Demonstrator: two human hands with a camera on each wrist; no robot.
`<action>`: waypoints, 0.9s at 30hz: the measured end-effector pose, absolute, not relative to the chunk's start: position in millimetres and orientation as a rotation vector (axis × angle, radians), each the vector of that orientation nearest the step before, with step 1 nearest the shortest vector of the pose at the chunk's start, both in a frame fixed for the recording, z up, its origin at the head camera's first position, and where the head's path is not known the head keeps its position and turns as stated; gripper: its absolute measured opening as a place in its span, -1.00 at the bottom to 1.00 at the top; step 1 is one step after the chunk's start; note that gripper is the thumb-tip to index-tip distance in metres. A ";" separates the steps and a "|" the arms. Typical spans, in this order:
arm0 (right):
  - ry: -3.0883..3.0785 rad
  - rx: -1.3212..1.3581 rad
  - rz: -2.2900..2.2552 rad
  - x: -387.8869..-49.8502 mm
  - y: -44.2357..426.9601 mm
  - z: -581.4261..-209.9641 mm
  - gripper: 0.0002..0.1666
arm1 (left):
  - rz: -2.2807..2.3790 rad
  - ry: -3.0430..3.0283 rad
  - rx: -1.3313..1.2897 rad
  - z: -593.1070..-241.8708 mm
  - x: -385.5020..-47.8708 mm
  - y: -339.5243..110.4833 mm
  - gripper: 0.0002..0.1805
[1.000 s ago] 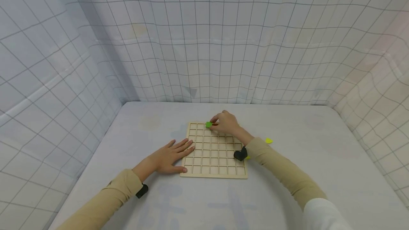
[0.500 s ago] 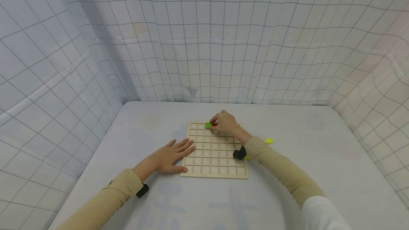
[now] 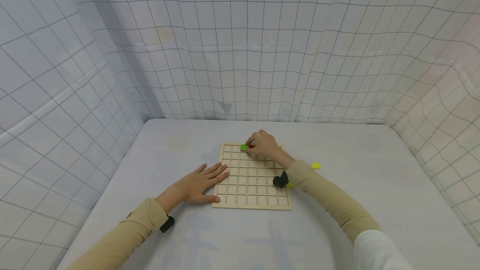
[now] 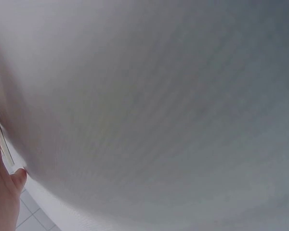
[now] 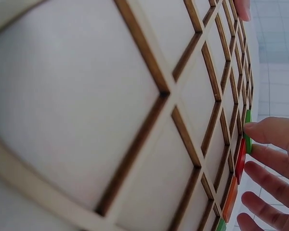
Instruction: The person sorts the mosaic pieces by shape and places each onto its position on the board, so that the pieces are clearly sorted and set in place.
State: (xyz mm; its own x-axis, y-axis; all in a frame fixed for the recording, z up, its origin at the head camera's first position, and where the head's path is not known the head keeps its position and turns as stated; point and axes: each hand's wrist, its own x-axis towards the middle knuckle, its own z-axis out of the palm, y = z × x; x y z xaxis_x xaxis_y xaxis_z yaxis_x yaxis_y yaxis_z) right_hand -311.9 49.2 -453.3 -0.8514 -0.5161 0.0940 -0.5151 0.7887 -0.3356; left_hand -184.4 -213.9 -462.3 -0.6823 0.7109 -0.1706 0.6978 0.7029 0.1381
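Right now, the right hand [image 3: 263,145] pinches a green piece [image 3: 244,148] between thumb and forefinger at the far edge of a wooden board [image 3: 251,208]. That piece is at the third square from the left in the farthest row; whether it sits fully down in the square, I cannot tell. The other three fingers [image 5: 272,183] of this hand are bent and hold nothing. Just to the right of the green piece is a red piece [image 5: 241,161], partly covered by the hand in the head view. An orange piece [image 5: 229,199] follows along the same row, then a second green piece [image 5: 221,224].

The left hand [image 3: 200,184] grasps nothing: it lies palm down with its fingers spread, fingertips and thumb resting on the left side of the board. Beyond the right forearm, a yellow piece [image 3: 316,165] lies on the white table [image 3: 168,145], well apart from the board. Another yellow piece [image 3: 290,185], mostly hidden, shows at the board's right edge beside a black wrist camera [image 3: 281,180]. A checked curtain [image 3: 240,53] hangs behind the table.
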 end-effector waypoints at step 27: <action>2.970 -0.877 -0.578 -311.5 52.6 -454.8 -0.70 | 0.060 2.697 1.121 -459.3 -183.2 -211.9 -0.11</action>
